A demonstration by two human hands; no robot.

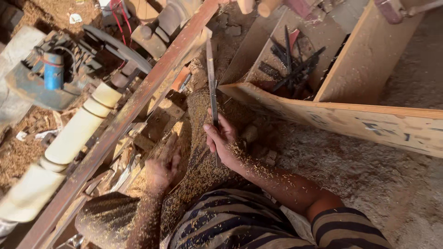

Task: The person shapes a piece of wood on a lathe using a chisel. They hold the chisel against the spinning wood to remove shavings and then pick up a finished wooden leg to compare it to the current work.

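Sawdust (203,110) surrounds right hand (224,143) gripping long chisel (211,78).

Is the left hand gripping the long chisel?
No: the right hand holds the long chisel, while the left hand is open and empty beside the pale turned wood on the lathe.

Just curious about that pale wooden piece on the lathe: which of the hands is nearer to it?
Left hand, open just right of the turned wooden piece; right hand holds a chisel farther away.
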